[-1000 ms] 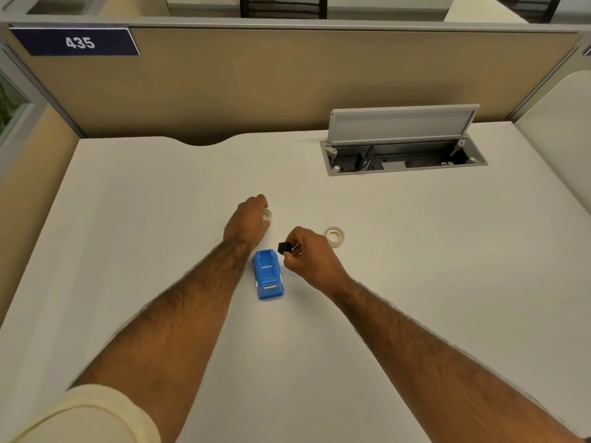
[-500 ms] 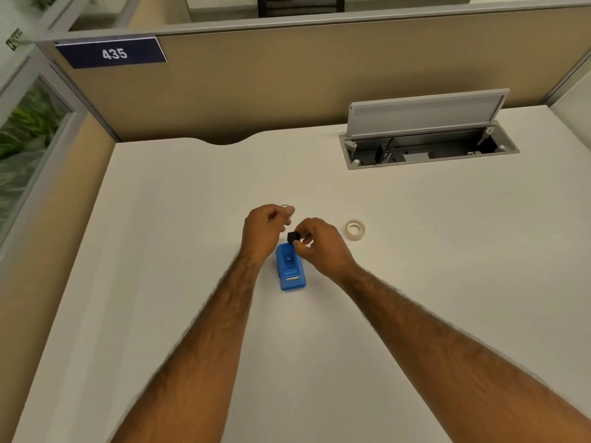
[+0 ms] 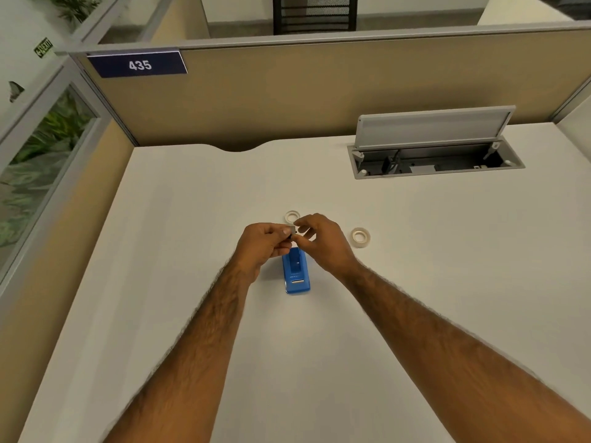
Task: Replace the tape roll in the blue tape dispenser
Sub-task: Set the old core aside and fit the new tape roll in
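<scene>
The blue tape dispenser (image 3: 296, 272) lies on the white desk (image 3: 192, 251) with its roll bay open and no roll in it. Just above its far end, my left hand (image 3: 263, 247) and my right hand (image 3: 323, 244) meet, and both pinch a small dark spindle (image 3: 291, 233) between their fingertips. A thin whitish tape ring (image 3: 292, 216) lies flat on the desk just beyond my hands. A second, thicker tape roll (image 3: 361, 236) lies to the right of my right hand.
An open grey cable hatch (image 3: 435, 161) with its lid raised is set into the desk at the back right. Tan cubicle partitions (image 3: 287, 97) close off the back and the left side.
My left hand has drawn back from the thin ring, which now lies on the desk, and has joined my right hand on the spindle. The camera has tilted up and to the left.
</scene>
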`<state>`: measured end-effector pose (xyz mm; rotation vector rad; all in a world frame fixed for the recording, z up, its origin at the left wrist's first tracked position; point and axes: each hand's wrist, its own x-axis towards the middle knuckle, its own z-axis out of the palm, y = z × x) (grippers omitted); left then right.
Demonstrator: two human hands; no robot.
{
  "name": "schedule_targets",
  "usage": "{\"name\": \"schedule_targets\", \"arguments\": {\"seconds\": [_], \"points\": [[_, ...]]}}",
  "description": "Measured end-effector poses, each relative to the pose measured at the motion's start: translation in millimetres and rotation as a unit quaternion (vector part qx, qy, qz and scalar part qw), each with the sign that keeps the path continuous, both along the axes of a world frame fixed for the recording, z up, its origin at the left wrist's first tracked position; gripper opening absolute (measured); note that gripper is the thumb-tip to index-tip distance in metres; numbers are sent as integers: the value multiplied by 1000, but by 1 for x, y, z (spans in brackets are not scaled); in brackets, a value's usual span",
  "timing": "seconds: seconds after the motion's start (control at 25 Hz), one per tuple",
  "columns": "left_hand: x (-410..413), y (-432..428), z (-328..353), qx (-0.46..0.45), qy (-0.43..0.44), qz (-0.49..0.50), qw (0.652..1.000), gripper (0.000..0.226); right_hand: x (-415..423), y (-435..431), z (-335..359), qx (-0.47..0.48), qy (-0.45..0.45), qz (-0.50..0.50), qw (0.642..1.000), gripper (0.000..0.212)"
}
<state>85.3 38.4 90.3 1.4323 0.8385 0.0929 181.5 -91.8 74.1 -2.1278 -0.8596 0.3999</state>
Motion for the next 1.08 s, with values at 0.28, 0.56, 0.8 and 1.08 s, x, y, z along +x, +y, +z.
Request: {"name": "schedule_targets", "arguments": {"seconds": [0.28,0.56,0.8,1.08], "points": [[-7,-5,-2,37,16,31,999,21,56,-46,-14,-171,-114,-124,971,36],[-16,-11,-4,55,8,19,998,20,63,-59,-30,-291,-79,-77,950,36],[-20,-12,-2,61,13,22,998,17,52,-61,-31,-227,-53,-95,968,40],[-19,-17,4,70,21,27,997,10,16,-28,4,-16,196,-76,978,48]]}}
